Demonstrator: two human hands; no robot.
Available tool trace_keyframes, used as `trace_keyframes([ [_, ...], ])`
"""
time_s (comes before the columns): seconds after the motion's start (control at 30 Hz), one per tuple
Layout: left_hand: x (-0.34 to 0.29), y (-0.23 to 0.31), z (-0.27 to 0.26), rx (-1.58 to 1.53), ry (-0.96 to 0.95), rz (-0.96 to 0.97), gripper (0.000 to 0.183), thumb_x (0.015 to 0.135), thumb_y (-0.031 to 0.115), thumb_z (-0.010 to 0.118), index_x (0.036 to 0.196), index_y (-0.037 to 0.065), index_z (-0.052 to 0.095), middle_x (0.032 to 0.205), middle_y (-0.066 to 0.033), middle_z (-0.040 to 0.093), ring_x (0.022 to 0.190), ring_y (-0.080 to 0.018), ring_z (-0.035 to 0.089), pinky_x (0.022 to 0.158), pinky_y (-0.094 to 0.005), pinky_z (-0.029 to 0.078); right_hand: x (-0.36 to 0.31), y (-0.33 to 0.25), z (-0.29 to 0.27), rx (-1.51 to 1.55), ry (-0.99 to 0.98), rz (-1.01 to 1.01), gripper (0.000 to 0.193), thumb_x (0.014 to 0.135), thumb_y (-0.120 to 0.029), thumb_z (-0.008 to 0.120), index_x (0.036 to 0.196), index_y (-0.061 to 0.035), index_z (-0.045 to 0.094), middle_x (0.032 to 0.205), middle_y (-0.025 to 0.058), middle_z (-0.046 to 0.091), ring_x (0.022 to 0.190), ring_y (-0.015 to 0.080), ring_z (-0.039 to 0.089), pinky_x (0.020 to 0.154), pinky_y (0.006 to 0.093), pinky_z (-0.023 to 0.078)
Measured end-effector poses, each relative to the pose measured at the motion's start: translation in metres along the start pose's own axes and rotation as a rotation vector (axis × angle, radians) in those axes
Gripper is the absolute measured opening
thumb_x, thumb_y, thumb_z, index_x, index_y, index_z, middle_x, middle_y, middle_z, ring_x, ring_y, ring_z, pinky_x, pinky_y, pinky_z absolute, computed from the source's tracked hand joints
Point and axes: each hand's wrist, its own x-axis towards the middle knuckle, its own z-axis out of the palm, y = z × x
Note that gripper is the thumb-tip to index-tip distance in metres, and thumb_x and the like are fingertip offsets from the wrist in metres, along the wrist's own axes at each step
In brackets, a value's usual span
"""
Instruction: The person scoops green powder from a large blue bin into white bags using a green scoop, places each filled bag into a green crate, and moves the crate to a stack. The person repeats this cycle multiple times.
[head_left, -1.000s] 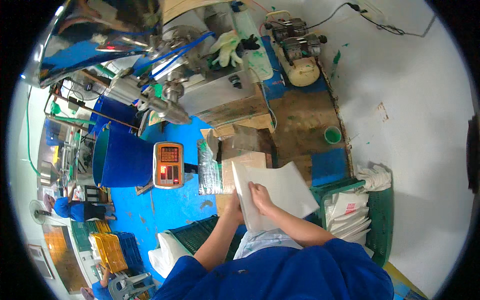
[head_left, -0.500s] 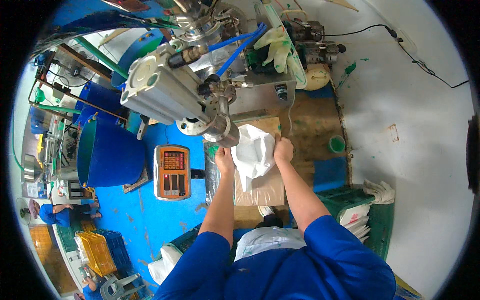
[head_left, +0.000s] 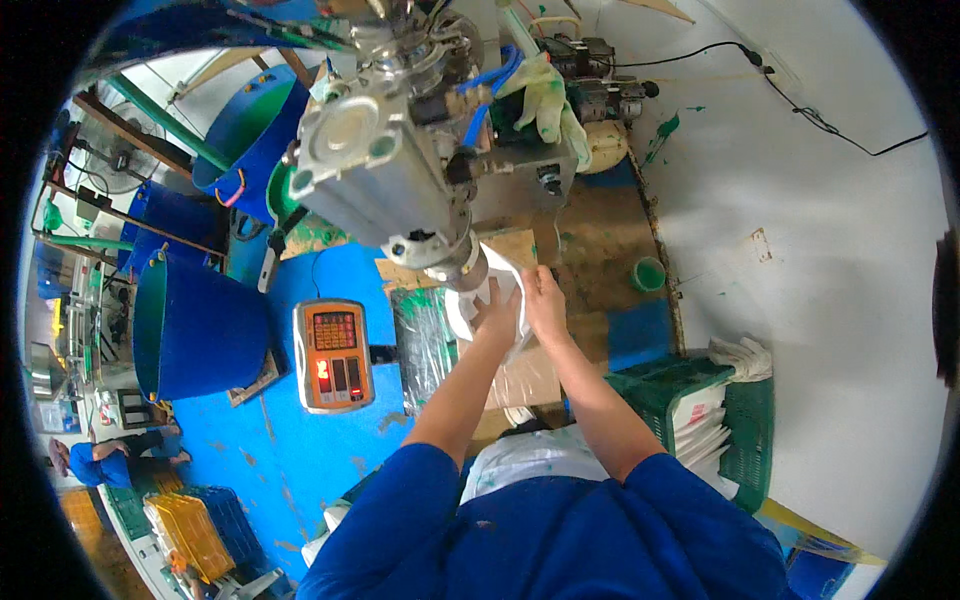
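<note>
A white bag (head_left: pixel 508 262) sits under the metal nozzle (head_left: pixel 464 266) of a filling machine, its upper part around the nozzle's end. My left hand (head_left: pixel 494 318) lies against the bag, or just inside its mouth, with fingers spread; the frame does not show which. At the bag's right edge, my right hand (head_left: pixel 543 303) has its fingers pressed along the side and grips it. Beneath the bag is a platform covered with brown board (head_left: pixel 530 388) and clear plastic film. Just left of the platform stands an orange scale display (head_left: pixel 334 356) with lit red figures.
The machine's grey cylinder (head_left: pixel 375 175) hangs over the work. Large blue tubs (head_left: pixel 205 325) stand at the left. A green crate (head_left: pixel 745 430) with stacked white bags is at my right, near the wall. A small green cup (head_left: pixel 648 273) rests on the boards. Another person (head_left: pixel 110 455) sits far left.
My left hand has gone from the bag's left edge to its middle, fingers spreading. The bag has come up around the nozzle. The scale's display now shows bright red figures. My view has shifted slightly.
</note>
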Motion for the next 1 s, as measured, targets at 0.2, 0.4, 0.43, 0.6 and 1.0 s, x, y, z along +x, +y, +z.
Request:
trace_keyframes([
  [0.2,-0.032,-0.013,-0.022,-0.533,0.264,0.140,0.023,0.079,0.012,0.054,0.101,0.006,0.054,0.098,-0.0179,0.060,0.086,-0.0367,0.060,0.075,-0.0460,0.048,0.000,0.012,-0.007,0.277,-0.165,0.136,0.046,0.091,-0.044,0.043,0.099,-0.0011,0.057,0.091,0.0143,0.061,0.084,0.0282,0.057,0.074,0.0369,0.043],
  [0.4,-0.190,-0.006,0.048,-0.922,0.146,0.219,0.017,0.080,0.018,0.054,0.095,0.011,0.058,0.079,-0.0152,0.061,0.078,-0.0333,0.060,0.067,-0.0440,0.047,0.001,0.008,-0.022,0.643,-0.395,0.398,0.051,0.092,-0.050,0.041,0.116,-0.0065,0.053,0.068,-0.0052,0.041,0.058,0.0054,0.038,0.053,0.0229,0.033],
  [0.43,-0.211,-0.009,0.069,-0.981,0.087,0.232,0.017,0.079,0.019,0.055,0.093,0.010,0.059,0.077,-0.0153,0.061,0.078,-0.0337,0.060,0.067,-0.0435,0.047,0.000,0.003,-0.023,0.716,-0.429,0.458,0.051,0.094,-0.047,0.037,0.117,-0.0042,0.051,0.066,-0.0057,0.037,0.055,0.0056,0.034,0.052,0.0226,0.031],
  [0.6,-0.273,-0.008,0.155,-1.372,0.118,-0.364,0.015,0.079,0.020,0.061,0.082,0.006,0.062,0.074,-0.0105,0.063,0.062,-0.0209,0.060,0.055,-0.0337,0.048,0.006,-0.012,-0.032,0.650,-0.530,0.530,0.055,0.096,-0.048,0.025,0.128,-0.0051,0.041,0.068,-0.0028,0.033,0.058,0.0102,0.032,0.053,0.0251,0.033],
  [1.0,-0.410,0.036,0.279,-2.770,1.044,-1.828,0.059,0.076,0.051,0.065,0.116,0.011,0.051,0.098,-0.0077,0.056,0.081,-0.0192,0.052,0.073,-0.0369,0.046,-0.028,0.173,-0.051,-0.215,-0.780,1.103,0.030,0.089,-0.037,0.040,0.067,-0.0171,0.047,0.047,-0.0048,0.036,0.035,0.0114,0.036,0.032,0.0248,0.028],
])
